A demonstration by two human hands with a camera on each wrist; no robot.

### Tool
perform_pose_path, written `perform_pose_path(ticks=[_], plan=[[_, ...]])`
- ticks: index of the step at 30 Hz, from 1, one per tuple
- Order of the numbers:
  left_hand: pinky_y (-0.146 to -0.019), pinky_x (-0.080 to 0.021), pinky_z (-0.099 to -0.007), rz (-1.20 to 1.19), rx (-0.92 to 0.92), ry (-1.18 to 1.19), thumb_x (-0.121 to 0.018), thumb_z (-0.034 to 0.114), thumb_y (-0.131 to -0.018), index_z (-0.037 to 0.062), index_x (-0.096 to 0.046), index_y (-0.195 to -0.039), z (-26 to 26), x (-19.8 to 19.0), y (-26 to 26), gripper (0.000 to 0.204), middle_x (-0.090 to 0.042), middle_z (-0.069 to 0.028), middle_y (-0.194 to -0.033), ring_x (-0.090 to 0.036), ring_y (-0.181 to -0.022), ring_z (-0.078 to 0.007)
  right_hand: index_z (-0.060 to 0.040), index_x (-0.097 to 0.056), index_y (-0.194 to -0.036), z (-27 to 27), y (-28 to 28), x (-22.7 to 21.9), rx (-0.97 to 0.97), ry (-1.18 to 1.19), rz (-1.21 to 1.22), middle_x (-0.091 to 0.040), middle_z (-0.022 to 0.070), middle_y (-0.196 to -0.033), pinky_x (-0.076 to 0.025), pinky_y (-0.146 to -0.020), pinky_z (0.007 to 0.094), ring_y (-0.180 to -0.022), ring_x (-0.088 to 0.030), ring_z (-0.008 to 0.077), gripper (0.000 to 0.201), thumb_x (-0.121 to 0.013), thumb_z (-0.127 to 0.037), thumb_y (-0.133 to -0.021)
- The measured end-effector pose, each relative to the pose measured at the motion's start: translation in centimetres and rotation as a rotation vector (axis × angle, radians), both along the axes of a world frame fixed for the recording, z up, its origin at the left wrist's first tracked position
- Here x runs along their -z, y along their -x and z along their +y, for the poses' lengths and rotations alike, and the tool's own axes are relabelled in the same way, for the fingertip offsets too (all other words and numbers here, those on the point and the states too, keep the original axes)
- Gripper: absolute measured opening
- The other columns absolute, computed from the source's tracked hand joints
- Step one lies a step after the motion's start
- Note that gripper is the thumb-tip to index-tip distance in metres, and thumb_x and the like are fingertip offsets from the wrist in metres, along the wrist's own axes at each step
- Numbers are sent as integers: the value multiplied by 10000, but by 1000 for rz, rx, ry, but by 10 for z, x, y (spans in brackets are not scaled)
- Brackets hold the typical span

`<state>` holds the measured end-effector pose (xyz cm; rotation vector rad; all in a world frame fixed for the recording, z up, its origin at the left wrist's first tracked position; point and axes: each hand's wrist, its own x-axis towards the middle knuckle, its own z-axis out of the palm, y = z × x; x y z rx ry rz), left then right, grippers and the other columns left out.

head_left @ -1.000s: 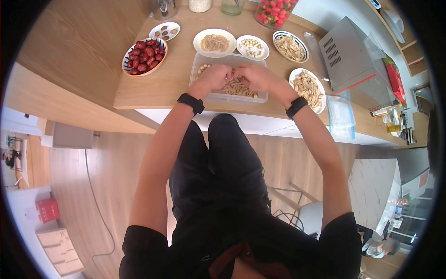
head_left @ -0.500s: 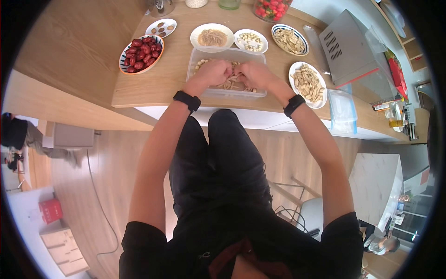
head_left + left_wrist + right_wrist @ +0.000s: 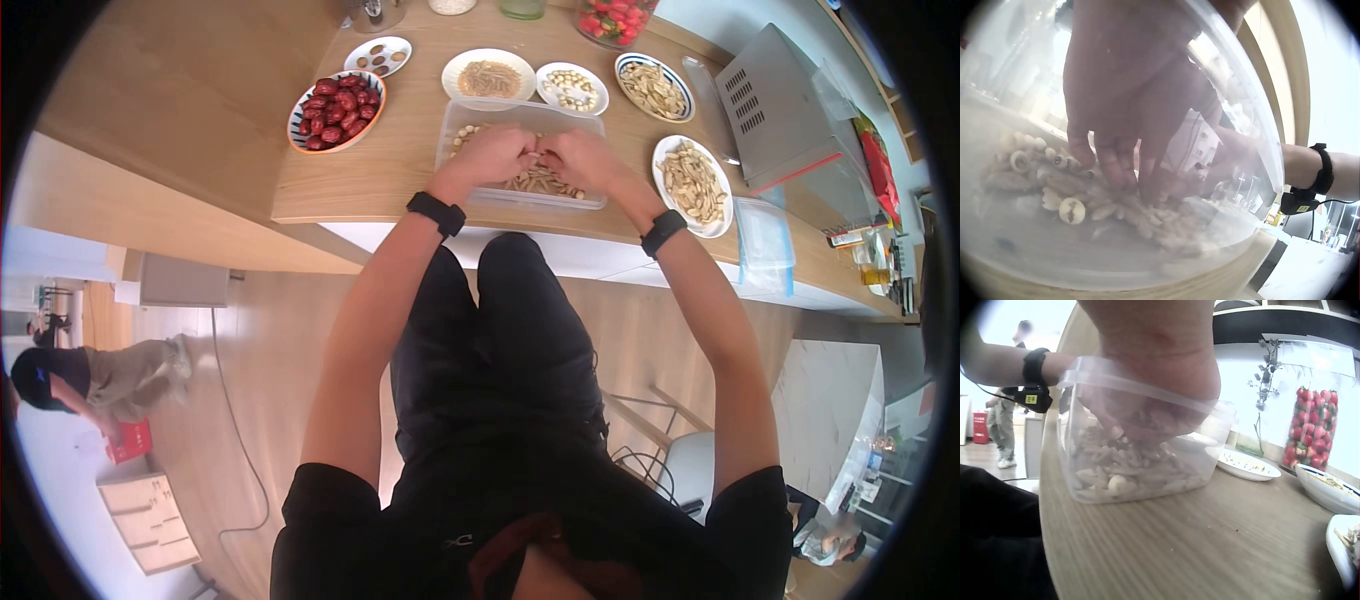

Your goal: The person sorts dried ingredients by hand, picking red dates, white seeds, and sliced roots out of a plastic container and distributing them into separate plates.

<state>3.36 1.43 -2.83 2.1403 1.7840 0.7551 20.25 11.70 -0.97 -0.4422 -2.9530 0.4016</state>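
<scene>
A clear plastic box at the counter's front edge holds pale beige dried strips and round cream lotus seeds. My left hand and right hand reach into it from either side, fingers curled and fingertips meeting over the strips. Between them they pinch a small pale strip, mostly hidden by the fingers. Through the box wall in the left wrist view, the left fingers point down at the strips. The right hand blurs behind the wall in the right wrist view.
Behind the box stand a plate of fine strips and a plate of lotus seeds. A bowl of red dates is left; plates of pale slices and sticks are right, near a grey appliance. Another person bends at far left.
The head view has shifted, so the counter sits farther right. Both hands stay together in the box, with small finger movements. The other person at far left has come into view, bending.
</scene>
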Motion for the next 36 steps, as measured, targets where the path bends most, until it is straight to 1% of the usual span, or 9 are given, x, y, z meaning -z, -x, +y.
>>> perform_pose_path(ticks=[7,11,16,20,23,27,32,34,36], plan=[[-643,-503,-376,-218,0,-11,-665,66,-821,15,-630,-878,2,-3,-1,84,-671,-152,-801,-649,-721,-300,-98,-682,-898,-5,-1,-12,47,-18,-100,-680,172,-812,-511,-708,495,-801,-657,359,146,-636,-233,-867],[-683,-511,-410,-193,3,18,-626,104,-858,13,-637,-902,1,-7,0,101,-672,-175,-829,-654,-762,-334,-105,-679,-944,-9,-2,-19,60,23,-114,-682,169,-811,-518,-723,488,-804,-660,355,183,-676,-259,-845],[-731,-483,-512,2,-283,-86,-517,226,-941,21,-618,-876,1,-10,-3,237,-654,-222,-845,-620,-821,-424,-132,-676,-964,-9,1,-15,65,9,-144,-688,151,-801,-520,-726,476,-804,-666,347,240,-721,-309,-810],[-711,-477,-512,-74,-359,-168,-534,251,-940,23,-607,-866,2,-18,4,250,-643,-236,-835,-608,-818,-433,-128,-658,-929,-6,1,-14,-15,10,-174,-680,131,-771,-507,-701,469,-783,-664,340,238,-731,-310,-795],[-667,-486,-452,-91,-388,-188,-548,259,-943,14,-600,-859,12,-30,24,265,-647,-196,-777,-643,-751,-353,-118,-640,-896,-10,-3,-19,-16,28,-173,-672,118,-760,-498,-690,471,-779,-658,334,217,-727,-285,-789],[-631,-469,-284,-189,-348,-73,-580,236,-948,25,-658,-960,20,-81,55,225,-632,-27,-751,-588,-688,-130,-113,-620,-869,-14,-4,-28,-9,53,-181,-668,102,-780,-495,-695,469,-799,-650,324,195,-720,-256,-781],[-695,-501,-274,-479,-248,-11,-607,257,-941,14,-641,-1115,49,-85,87,301,-675,-63,-863,-617,-726,-151,-117,-620,-882,-12,-4,-23,-14,43,-158,-668,104,-784,-495,-691,464,-794,-650,322,203,-713,-274,-793],[-723,-515,-306,-82,-298,-93,-611,263,-945,2,-621,-1146,48,-84,82,330,-684,-96,-904,-632,-748,-175,-120,-627,-896,-14,-5,-22,1,43,-157,-669,109,-770,-495,-685,465,-780,-655,321,204,-708,-282,-804],[-720,-509,-330,-184,-152,-87,-634,215,-908,24,-636,-1092,37,-74,69,265,-681,-119,-893,-642,-763,-213,-118,-615,-867,-15,-4,-27,20,26,-217,-669,93,-801,-497,-688,466,-819,-647,325,196,-706,-272,-787]])
